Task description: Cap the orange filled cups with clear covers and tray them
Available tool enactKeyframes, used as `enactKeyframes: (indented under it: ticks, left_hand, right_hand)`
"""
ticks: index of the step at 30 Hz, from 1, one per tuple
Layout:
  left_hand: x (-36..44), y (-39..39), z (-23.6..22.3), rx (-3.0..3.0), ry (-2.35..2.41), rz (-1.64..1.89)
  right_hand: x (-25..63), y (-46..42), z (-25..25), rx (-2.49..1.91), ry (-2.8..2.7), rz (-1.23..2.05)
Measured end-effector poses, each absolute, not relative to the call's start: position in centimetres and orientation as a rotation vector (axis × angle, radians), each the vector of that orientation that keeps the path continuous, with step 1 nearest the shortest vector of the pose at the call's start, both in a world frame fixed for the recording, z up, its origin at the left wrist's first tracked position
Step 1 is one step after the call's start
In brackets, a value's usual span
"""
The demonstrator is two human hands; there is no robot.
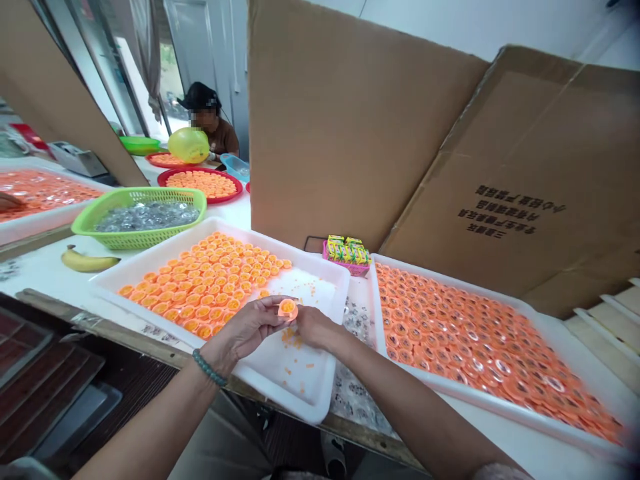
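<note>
- L hand (255,327): thumb & fingers pinch a small orange cup (287,309), round open face up toward the cam; green bead bracelet (209,367) on that wrist.
- R hand (316,327): right up against the cup's R side, fingers curled & mostly hidden; can't tell if it grips anything.
- Cup loc: held up over the white tray (313,393), nr its middle.
- In tray: lots of similar orange cups (200,287) packed on the L side; loose orange bits (291,339) scattered on the R, below hands.
- R of that: 2nd white tray (450,389), full of orange discs (450,327) w/ shiny clear tops.
- Btwn trays, at back: pink basket (354,269) w/ yellow-green pkts (347,249).
- L of 1st tray: green basket (135,241) of clear plastic pcs (147,217); banana (90,260) just in front.
- Behind: tall cardboard (350,120).
- Far L back: co-worker (226,139) in dark cap, yellow balloon (188,145) & red tray (239,192) of orange pcs nearby.
</note>
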State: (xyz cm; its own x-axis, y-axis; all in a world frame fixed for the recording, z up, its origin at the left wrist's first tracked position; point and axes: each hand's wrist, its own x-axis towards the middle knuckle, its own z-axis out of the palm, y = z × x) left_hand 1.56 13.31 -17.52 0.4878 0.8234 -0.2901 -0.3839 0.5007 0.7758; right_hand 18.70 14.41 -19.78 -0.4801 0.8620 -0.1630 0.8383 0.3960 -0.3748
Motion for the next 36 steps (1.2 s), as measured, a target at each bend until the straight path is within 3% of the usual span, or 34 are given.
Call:
enactKeyframes:
  ticks: [11, 15, 28, 36]
  left_hand:
    - [2.4, 11.1, -17.8, 0.818, 0.755, 1.019]
    - [2.3, 10.8, -17.5, 0.762, 0.770, 1.065]
    - [2.6, 11.1, -18.6, 0.824, 0.900, 1.051]
    - [2.5, 11.1, -19.0, 0.959, 1.082, 1.099]
  right_hand:
    - [18.1, 14.3, -20.3, -1.655, -2.605, 0.452]
    - [18.0, 14.8, -19.8, -1.549, -2.677, 0.531]
    - [18.1, 13.2, -20.8, -1.697, -2.717, 0.381]
    - [19.0, 14.9, -17.7, -1.708, -2.469, 0.420]
